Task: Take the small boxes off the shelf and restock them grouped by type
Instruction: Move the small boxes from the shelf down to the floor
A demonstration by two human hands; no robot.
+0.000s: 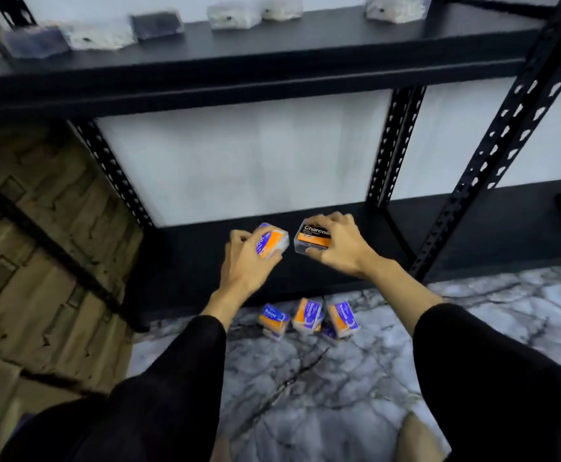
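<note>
- Our left hand [244, 261] curls round a small clear box [270, 242] with an orange and purple label, holding it tilted above the bottom shelf [186, 271], near that shelf's front edge.
- Our right hand [337, 246] grips a second small box [312, 236] from above, fingers bent over its top and thumb at its near side; its label is black over orange and reads "Charcoal" in white.
- The two held boxes are just beside each other, apart, over the middle of the bottom shelf.
- Three more orange and purple boxes [307, 316] stand in a row on the marble-patterned floor [305, 378], just in front of the shelf's front edge; one reads "Round", two read "Smooth". Something further lies under or between them, and we cannot tell what it is.
- On the upper shelf [272, 58], blurred clear packs [232, 15] with pale or dark contents are strung along its length.
- Both our forearms wear black sleeves [179, 378].
</note>
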